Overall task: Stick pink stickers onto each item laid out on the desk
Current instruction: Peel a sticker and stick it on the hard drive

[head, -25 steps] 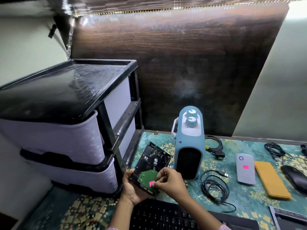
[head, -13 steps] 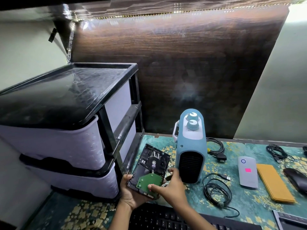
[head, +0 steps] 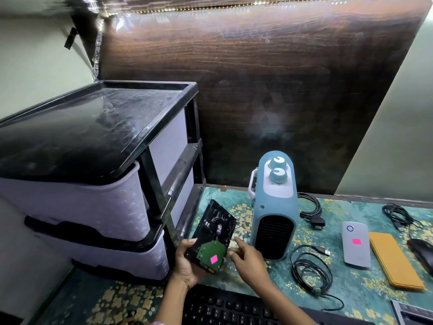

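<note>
Pink sticker [head: 213,259] is on, sitting square on the green circuit board [head: 210,250] of the hard drive [head: 216,227], at the near left of the surface [head: 351,289], just beside the drawer unit [head: 93,184].

Head view, and the left hand [head: 187,266] cups the drive's near end from below, thumb up on its left edge, grip clamped on it. The drive tilts away toward the wall; whether its far end touches down, I cannot tell.

Right hand [head: 248,259] hovers just right of the drive, grip apart, fingers loose, index finger pointing at the drive's right edge.

Right behind that hand a blue appliance [head: 274,207] stands upright. Further right a white power bank [head: 356,254] lies flat, a second pink sticker [head: 356,241] on its face, with a yellow pouch [head: 396,261] just beside it. A coiled black cable [head: 309,275] lies between appliance and power bank. A black keyboard [head: 222,308] runs under both forearms.
</note>
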Tool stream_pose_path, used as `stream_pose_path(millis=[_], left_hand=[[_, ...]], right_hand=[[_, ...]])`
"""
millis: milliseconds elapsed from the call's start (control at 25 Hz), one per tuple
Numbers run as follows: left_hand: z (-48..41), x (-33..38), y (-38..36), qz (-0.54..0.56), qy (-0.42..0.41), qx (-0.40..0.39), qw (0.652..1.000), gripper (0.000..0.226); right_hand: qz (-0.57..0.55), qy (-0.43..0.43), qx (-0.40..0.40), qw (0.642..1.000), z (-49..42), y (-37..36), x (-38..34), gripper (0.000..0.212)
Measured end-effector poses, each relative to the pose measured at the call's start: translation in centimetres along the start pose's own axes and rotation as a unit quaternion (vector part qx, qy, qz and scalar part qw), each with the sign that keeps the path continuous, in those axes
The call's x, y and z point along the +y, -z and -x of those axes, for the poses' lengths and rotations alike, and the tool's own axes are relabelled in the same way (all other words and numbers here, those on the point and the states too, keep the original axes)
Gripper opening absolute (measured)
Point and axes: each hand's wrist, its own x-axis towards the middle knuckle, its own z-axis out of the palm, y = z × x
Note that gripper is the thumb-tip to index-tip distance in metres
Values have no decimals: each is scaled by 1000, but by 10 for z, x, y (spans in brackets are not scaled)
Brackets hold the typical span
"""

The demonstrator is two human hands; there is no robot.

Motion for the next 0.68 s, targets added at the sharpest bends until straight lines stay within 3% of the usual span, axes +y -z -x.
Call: stream_pose_path(millis=[120,240,320,400,480,560,680], left_hand=[[-9,9,-18,-179,-63,108,976,63],[-16,6,-41,-367,-123,211,898,57],[-18,-1,-55,-482,-116,286,820,44],[-33,-13,-56,-614,-92,325,713,71],[-49,-27,-54,-689,-78,331,640,87],[-57,-37,-51,-720,-74,323,609,94],[-60,-43,-43,-742,-71,308,591,99]], right_hand=[[12,-22,-17,1000,-5,11,14,31],[26,-42,-31,998,-3,23,27,9],[31,-60,-49,997,0,32,36,9],[33,-91,-52,994,2,47,47,7],[46,-118,-43,991,4,64,60,4],[57,-134,-36,989,7,81,73,13],[27,-148,15,988,11,101,89,18]])
